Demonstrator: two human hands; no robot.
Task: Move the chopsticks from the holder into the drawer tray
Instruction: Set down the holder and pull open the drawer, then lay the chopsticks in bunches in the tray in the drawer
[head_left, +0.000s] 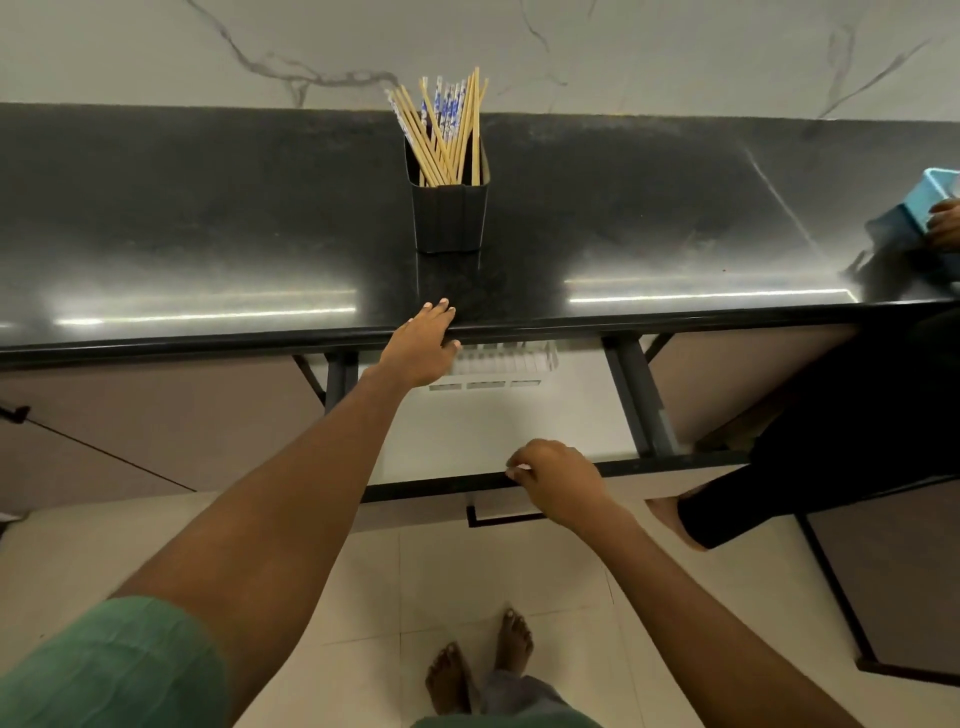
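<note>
A black holder (450, 218) stands upright on the dark counter (208, 234), packed with several bamboo chopsticks (441, 130), some with blue-and-white tops. Below the counter a white drawer (467, 431) is pulled out, with a white slotted tray (498, 364) at its back, partly hidden under the counter edge. My left hand (423, 345) rests flat with straight fingers on the counter's front edge, well short of the holder. My right hand (558, 480) has curled fingers gripping the drawer's black front rim, just above its black handle (504, 517).
Another person stands at the right: a dark-clothed leg (779, 467) and bare foot close to the drawer's right corner, a hand on a light-blue container (930, 200) on the counter. A marbled wall rises behind. My bare feet (478, 665) are on the tiled floor.
</note>
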